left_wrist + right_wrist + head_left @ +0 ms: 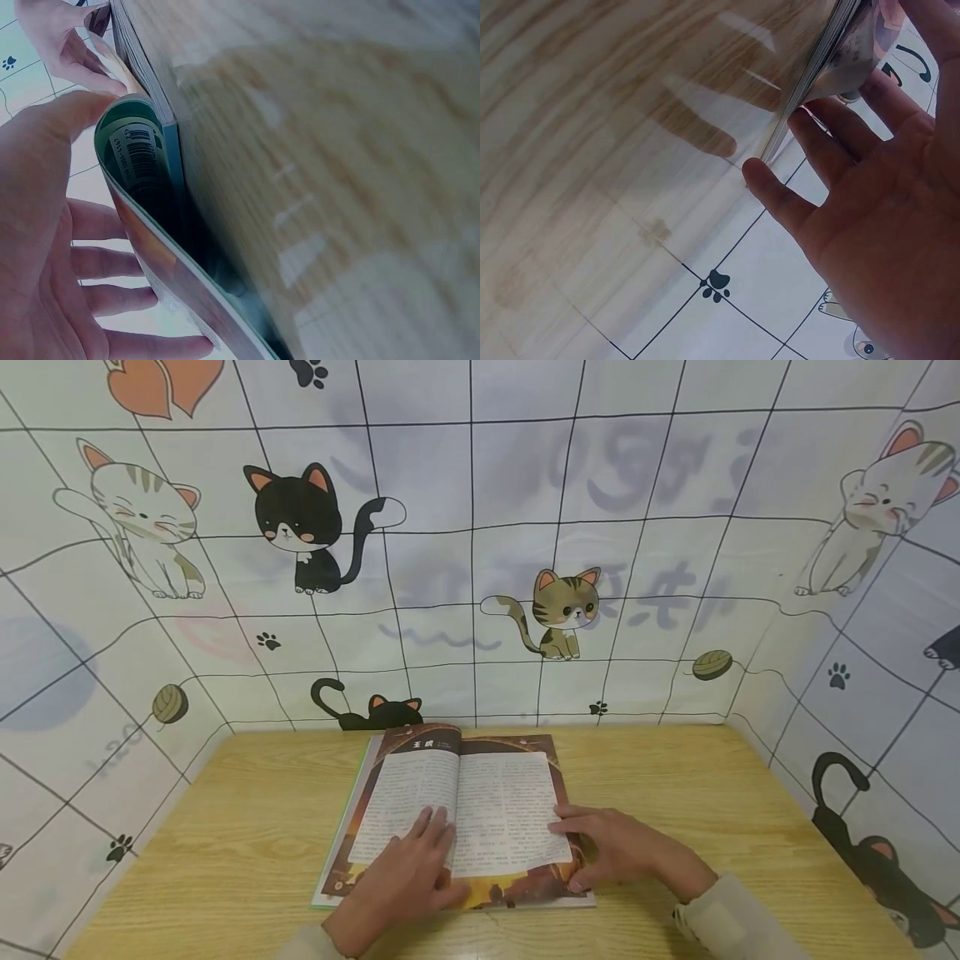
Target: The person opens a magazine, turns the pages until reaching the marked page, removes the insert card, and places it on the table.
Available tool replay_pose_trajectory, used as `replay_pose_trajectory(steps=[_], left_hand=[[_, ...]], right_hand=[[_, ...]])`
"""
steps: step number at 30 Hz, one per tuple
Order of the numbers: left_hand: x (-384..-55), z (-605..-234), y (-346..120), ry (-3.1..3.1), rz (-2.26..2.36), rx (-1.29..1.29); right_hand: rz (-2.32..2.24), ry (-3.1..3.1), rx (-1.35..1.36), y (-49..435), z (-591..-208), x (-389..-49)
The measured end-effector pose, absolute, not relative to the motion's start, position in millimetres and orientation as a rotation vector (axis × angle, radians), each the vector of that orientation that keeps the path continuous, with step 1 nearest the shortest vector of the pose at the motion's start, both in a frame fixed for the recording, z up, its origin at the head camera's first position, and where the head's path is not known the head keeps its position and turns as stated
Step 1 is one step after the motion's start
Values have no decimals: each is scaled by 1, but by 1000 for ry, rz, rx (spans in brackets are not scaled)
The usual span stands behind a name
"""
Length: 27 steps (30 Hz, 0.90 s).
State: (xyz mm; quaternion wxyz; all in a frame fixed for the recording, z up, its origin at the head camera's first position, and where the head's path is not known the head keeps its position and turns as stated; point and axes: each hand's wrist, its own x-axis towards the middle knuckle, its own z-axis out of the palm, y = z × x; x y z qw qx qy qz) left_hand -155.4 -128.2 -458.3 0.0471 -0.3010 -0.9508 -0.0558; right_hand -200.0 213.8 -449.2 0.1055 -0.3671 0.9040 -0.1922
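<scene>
An open book [502, 810] lies on the wooden table, with dense printed text on white panels inside dark, decorated page borders. My left hand [408, 872] rests on the lower left page close to the centre fold, fingers extended. In the left wrist view, the left half of the book [180, 270] bulges up, and a barcode shows inside the curve beside the thumb. My right hand [618, 843] holds a page at the book's right edge, fingertips on the margin and thumb by the lower corner. The raised page [851, 64] curves beside the right fingertips in the right wrist view.
Around the wooden table [247, 827] hangs a pale cloth [435, 568] with a grid and cartoon cats. The book's top edge lies close to the back cloth. Light-coloured sleeves [735, 918] cover both wrists.
</scene>
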Motion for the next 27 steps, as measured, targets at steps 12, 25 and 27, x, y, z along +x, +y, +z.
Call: replay_pose_trajectory(steps=[12, 25, 27], left_hand=[[-155, -458, -125, -2917, -89, -905], [-155, -457, -126, -2903, -77, -909], [-155, -458, -126, -2891, -72, -911]], right_hand=[[-569, 2688, -994, 208, -448, -199], [-608, 2683, -974, 207, -445, -201], [-621, 2701, -988, 206, -446, -201]])
